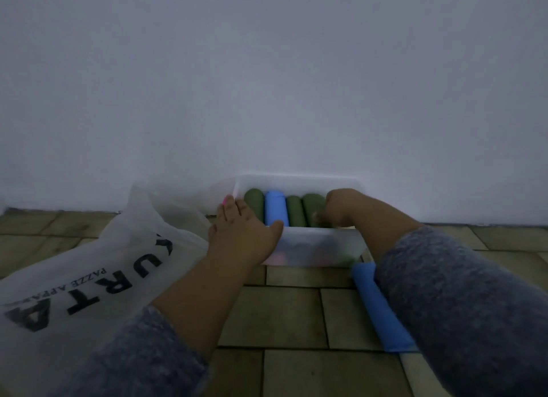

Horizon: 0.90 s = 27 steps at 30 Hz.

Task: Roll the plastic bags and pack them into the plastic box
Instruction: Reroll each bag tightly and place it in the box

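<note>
Fingers (230, 211) of left hand (243, 230) lie straight and together on plastic box (323, 245) at far edge of floor (290, 316); right hand (341, 205) dips among rolled bags (275, 211) inside, grip unreadable; next blue roll (369, 295) lies under right forearm (444, 278), long axis toward box, right hand nearer.

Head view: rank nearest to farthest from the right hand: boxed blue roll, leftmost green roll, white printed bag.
1. Blue rolled plastic bag, inside clear plastic box.
2. Leftmost green rolled bag, box's left end.
3. White printed plastic bag, floor, far left.
</note>
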Tool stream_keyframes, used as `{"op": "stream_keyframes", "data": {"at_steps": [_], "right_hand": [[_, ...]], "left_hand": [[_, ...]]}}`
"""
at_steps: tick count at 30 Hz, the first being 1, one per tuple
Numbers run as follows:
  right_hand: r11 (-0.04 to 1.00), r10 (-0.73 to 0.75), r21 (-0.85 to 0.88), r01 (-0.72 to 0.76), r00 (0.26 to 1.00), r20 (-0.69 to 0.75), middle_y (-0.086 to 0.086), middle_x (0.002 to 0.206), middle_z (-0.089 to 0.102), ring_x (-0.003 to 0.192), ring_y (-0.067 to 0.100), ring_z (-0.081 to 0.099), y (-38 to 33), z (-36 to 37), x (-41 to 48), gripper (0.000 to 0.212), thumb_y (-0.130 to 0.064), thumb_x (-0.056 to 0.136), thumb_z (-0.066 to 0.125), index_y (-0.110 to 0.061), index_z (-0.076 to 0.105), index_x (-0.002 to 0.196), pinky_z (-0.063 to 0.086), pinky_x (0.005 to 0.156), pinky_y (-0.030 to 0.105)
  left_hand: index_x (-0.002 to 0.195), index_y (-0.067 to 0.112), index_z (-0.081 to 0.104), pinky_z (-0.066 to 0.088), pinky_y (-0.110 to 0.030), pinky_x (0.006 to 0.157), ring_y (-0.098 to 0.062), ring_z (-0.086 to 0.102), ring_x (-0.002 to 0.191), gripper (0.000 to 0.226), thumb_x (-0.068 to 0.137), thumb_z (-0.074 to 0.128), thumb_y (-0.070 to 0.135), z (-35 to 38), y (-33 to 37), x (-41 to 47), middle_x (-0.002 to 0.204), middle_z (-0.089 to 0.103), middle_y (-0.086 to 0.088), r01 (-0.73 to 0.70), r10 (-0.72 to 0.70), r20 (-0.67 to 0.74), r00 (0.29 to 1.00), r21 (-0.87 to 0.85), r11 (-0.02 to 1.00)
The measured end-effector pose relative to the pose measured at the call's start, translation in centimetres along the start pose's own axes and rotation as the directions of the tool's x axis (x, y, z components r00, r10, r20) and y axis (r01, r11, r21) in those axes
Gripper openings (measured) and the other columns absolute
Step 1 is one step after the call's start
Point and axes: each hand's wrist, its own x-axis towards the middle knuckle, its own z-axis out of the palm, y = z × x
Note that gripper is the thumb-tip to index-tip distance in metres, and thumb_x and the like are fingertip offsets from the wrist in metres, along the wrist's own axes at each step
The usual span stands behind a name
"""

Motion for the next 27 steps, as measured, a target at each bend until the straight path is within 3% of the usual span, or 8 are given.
{"op": "stream_keyframes", "data": {"at_steps": [4, 7, 9, 11, 15, 20, 23, 27], "right_hand": [[0.950, -0.006, 0.282, 0.134, 0.911, -0.413, 0.004, 0.096, 0.064, 0.089, 0.022, 0.058, 2.9, -0.6, -4.1, 0.021, -0.037, 0.082, 0.059, -0.019, 0.060, 0.091, 0.045, 0.071, 0.032], [0.988, -0.023, 0.130, 0.081, 0.916, -0.399, 0.004, 0.088, 0.066, 0.076, 0.020, 0.056, 5.9, 1.6, -7.6, 0.016, -0.036, 0.079, 0.058, -0.020, 0.059, 0.077, 0.036, 0.058, 0.026], [1.000, -0.003, -0.008, 0.001, 0.971, -0.237, 0.008, 0.109, 0.065, 0.093, 0.023, 0.059, 7.4, 4.6, -9.7, 0.023, -0.036, 0.085, 0.055, -0.020, 0.061, 0.100, 0.046, 0.076, 0.028], [0.994, 0.042, -0.098, -0.053, 0.993, -0.107, 0.010, 0.119, 0.058, 0.104, 0.026, 0.058, 8.1, 7.8, -11.3, 0.034, -0.030, 0.087, 0.053, -0.019, 0.047, 0.118, 0.047, 0.086, 0.038], [0.994, 0.049, -0.081, -0.068, 0.975, -0.217, 0.009, 0.114, 0.058, 0.102, 0.027, 0.060, 7.5, 10.9, -13.3, 0.045, -0.025, 0.085, 0.048, -0.018, 0.033, 0.128, 0.048, 0.082, 0.037], [0.959, -0.283, -0.092, 0.268, 0.930, -0.235, 0.005, 0.117, 0.056, 0.103, 0.026, 0.058, 3.7, 13.5, -16.0, 0.045, -0.033, 0.084, 0.050, -0.025, 0.037, 0.126, 0.047, 0.083, 0.037], [0.916, -0.402, -0.073, 0.396, 0.893, -0.202, 0.003, 0.117, 0.055, 0.103, 0.025, 0.055, 1.9, 15.1, -18.0, 0.052, -0.035, 0.080, 0.056, -0.028, 0.035, 0.127, 0.047, 0.083, 0.038], [0.854, -0.518, -0.064, 0.516, 0.833, -0.195, -0.002, 0.121, 0.052, 0.106, 0.023, 0.048, 1.4, 16.1, -20.0, 0.053, -0.029, 0.076, 0.057, -0.035, 0.035, 0.124, 0.041, 0.087, 0.037]], "left_hand": [[0.151, 0.012, -0.005, 0.008, -0.046, 0.117, -0.028, -0.006, 0.146, 0.093, 0.088, 0.038, 0.065, -0.2, -0.5, -1.6, 0.159, -0.010, -0.010, -0.102, 0.097, -0.111, 0.989, -0.041, 0.994], [0.150, 0.020, 0.011, 0.017, -0.042, 0.115, -0.026, 0.009, 0.145, 0.082, 0.087, 0.045, 0.059, 1.4, -1.9, -6.2, 0.158, 0.006, -0.005, -0.302, 0.277, -0.275, 0.921, -0.054, 0.952], [0.146, 0.025, 0.024, 0.024, -0.042, 0.114, -0.024, 0.022, 0.140, 0.072, 0.084, 0.049, 0.053, 3.4, -3.2, -9.9, 0.153, 0.022, -0.004, -0.334, 0.333, -0.137, 0.933, 0.020, 0.942], [0.147, 0.032, 0.018, 0.017, -0.049, 0.115, -0.024, 0.011, 0.144, 0.075, 0.082, 0.046, 0.056, 5.4, -4.9, -12.8, 0.158, 0.010, -0.002, -0.313, 0.281, 0.203, 0.938, 0.149, 0.938], [0.149, 0.038, 0.001, 0.007, -0.054, 0.113, -0.019, -0.010, 0.146, 0.084, 0.080, 0.039, 0.066, 6.9, -6.8, -14.1, 0.159, -0.014, 0.005, -0.327, 0.212, 0.425, 0.880, 0.219, 0.919], [0.150, 0.037, 0.002, 0.008, -0.051, 0.114, -0.018, -0.004, 0.146, 0.090, 0.077, 0.046, 0.067, 7.0, -7.1, -14.1, 0.159, -0.011, 0.006, -0.286, 0.210, 0.363, 0.908, 0.171, 0.943], [0.151, 0.029, 0.004, 0.012, -0.041, 0.118, -0.017, 0.000, 0.146, 0.088, 0.081, 0.053, 0.053, 7.1, -7.5, -15.0, 0.158, -0.008, 0.006, -0.306, 0.305, 0.145, 0.941, -0.013, 0.952], [0.136, 0.026, 0.042, 0.025, -0.028, 0.112, -0.011, 0.034, 0.133, 0.057, 0.080, 0.051, 0.032, 5.8, -7.3, -15.7, 0.143, 0.037, 0.007, -0.513, 0.494, -0.145, 0.857, -0.314, 0.799]]}}
